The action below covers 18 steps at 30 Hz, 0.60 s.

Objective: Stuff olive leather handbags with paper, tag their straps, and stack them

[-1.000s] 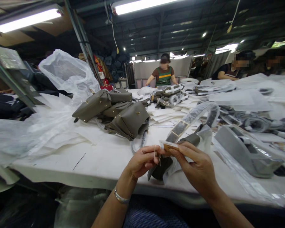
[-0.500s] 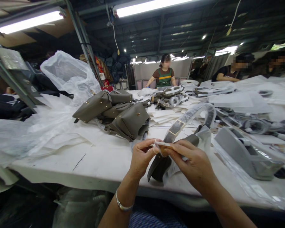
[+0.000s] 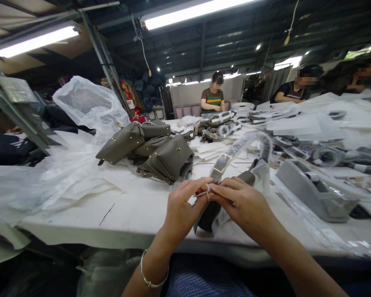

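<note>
Clock positions are read from the middle of the view. Table (image 3: 135,214): pale cover, with a short dark line (image 3: 107,214) at 8 o'clock. Plastic bag (image 3: 89,103): clear, puffed up, at 10 o'clock, above the spread white sheets (image 3: 39,173) at 9. Grey holder (image 3: 326,202): on the table, just past 3 o'clock. White roll (image 3: 242,106): lying flat at 2 o'clock. Co-worker (image 3: 211,101): at 1 o'clock, in a green apron with a yellow band. Second person (image 3: 289,93): at 2 o'clock, arm low over the table. Tube lamps: one (image 3: 194,15) at 12 o'clock, one (image 3: 38,42) at 10. Hanging cord (image 3: 145,55): at 11 o'clock, yellow end downward. Metal post (image 3: 103,62): slanted, between 10 and 11.
</note>
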Available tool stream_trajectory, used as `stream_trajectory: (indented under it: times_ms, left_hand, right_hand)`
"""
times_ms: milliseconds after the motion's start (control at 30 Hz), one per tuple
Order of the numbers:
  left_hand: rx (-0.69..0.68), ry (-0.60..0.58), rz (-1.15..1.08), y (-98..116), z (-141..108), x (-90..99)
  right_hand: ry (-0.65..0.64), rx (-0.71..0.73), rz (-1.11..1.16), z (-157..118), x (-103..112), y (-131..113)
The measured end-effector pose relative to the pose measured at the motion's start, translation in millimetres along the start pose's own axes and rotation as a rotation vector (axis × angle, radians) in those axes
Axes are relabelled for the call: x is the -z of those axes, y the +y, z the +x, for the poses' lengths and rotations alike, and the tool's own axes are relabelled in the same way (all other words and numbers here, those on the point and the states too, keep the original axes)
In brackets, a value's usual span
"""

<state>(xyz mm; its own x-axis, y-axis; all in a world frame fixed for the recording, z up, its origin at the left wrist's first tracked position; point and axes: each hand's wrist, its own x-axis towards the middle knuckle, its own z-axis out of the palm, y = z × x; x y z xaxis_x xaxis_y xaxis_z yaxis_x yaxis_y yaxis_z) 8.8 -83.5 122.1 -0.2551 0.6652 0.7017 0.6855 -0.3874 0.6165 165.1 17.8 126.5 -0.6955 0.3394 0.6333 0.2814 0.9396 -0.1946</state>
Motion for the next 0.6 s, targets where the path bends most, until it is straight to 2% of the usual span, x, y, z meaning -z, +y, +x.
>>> stream_trajectory:
  times_ms: [67, 133, 200, 267, 367, 467, 533, 600]
  left_hand:
    - [0.090, 0.061, 0.007, -6, -10, -2.8]
    - [0.237, 0.099, -0.066, -14, -22, -7.2]
    - [0.378, 0.131, -0.202, -21, -35, -12.1]
    - [0.449, 0.164, -0.288, -23, -45, -16.2]
    - [0.356, 0.180, -0.151, -18, -53, -18.6]
    - [0.250, 0.166, -0.010, -11, -48, -15.9]
    - [0.304, 0.189, -0.058, -10, -42, -13.0]
    - [0.414, 0.209, -0.186, -13, -38, -11.4]
  right_hand:
    - [0.033, -0.082, -0.068, -3, -2, 3]
    - [0.084, -0.159, -0.120, -4, -4, 5]
    - [0.148, -0.166, -0.076, -4, -7, 7]
    - [0.224, -0.144, 0.026, -2, -9, 7]
    - [0.309, -0.146, 0.137, 0, -12, 5]
    - [0.333, -0.174, 0.192, 0, -13, 3]
    - [0.343, -0.197, 0.228, -1, -14, 2]
    - [0.369, -0.209, 0.259, -2, -16, 1]
